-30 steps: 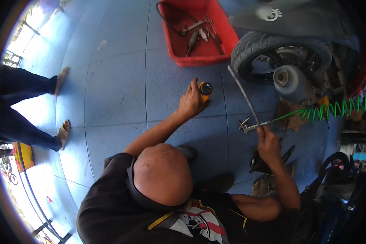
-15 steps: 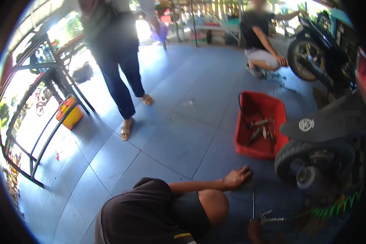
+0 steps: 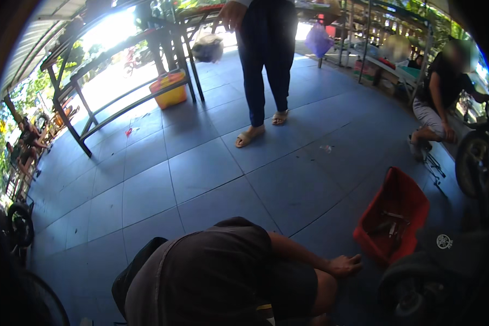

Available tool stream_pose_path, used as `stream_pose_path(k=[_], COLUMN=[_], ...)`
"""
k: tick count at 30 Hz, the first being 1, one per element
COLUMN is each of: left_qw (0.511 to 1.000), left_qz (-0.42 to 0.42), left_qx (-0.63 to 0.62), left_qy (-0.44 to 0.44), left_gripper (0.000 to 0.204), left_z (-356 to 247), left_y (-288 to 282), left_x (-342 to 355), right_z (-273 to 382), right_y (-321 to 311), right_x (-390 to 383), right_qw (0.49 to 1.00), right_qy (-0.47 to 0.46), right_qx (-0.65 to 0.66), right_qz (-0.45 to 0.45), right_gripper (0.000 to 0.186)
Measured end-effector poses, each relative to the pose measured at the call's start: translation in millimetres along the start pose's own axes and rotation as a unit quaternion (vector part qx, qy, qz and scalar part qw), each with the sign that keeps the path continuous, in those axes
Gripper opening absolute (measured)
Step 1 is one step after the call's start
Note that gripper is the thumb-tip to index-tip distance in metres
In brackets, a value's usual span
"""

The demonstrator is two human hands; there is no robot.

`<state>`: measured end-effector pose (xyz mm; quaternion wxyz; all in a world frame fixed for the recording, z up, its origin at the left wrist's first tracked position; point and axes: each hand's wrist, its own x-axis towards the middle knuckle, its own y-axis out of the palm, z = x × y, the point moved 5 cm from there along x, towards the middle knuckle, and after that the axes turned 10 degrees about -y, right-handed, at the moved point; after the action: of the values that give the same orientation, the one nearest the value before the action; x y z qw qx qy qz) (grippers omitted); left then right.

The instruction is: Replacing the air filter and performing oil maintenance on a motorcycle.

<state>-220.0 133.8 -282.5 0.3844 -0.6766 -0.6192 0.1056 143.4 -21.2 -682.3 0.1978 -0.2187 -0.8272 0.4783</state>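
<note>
Fingers (image 3: 355, 259) of the left hand (image 3: 340, 266), in the lower right of the frame, stand a little apart and point to the right, half bent. Nothing can be seen between them, but the palm is turned away and dark, so I cannot tell if they hold something. The right hand I do not find in the picture, and therefore its fingers I cannot judge.

Just beside the left hand, toward the upper right of it, is the red bin (image 3: 407, 195). It sits on the blue floor (image 3: 206, 168) close to the hand, probably so that it can be reached without rising. Some tools (image 3: 395, 215) lie loose inside; I suppose that its walls are there to keep them together.

Forearm (image 3: 301, 254) and bare knee (image 3: 326, 285) are close together in the low crouch; perhaps the leg gives support, although I cannot see if they touch.

In the lower right corner, a motorcycle (image 3: 445, 250) with its wheel (image 3: 410, 293) is in shadow beside the bin. Such nearness probably lets one position serve for both.

Near the upper middle stands a person in dark trousers (image 3: 263, 49), well apart from the bin.
</note>
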Motion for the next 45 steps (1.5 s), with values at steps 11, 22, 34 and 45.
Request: stream_pose_path(k=[11,22,34,45], left_qw=[0.997,0.993,0.987,0.999], left_qz=[0.019,-0.025,-0.061,0.037], left_qx=[0.046,0.091,0.024,-0.039], left_qy=[-0.057,-0.073,-0.148,-0.003], left_gripper=[0.026,0.031,0.014,0.048], left_z=[23,14,17,12], left_y=[37,30,30,-22], left_x=[-14,-11,-13,0], right_z=[-83,-80,-75,-112], right_y=[-192,-209,-278,-268], right_x=[261,362,451,319], right_qw=[0.875,0.902,0.871,0.811], right_qy=[0.175,0.065,0.01,0.319], right_qx=[0.357,0.425,0.448,0.422], right_qz=[0.275,0.037,-0.2,-0.249], right_gripper=[0.045,0.04,0.041,0.071])
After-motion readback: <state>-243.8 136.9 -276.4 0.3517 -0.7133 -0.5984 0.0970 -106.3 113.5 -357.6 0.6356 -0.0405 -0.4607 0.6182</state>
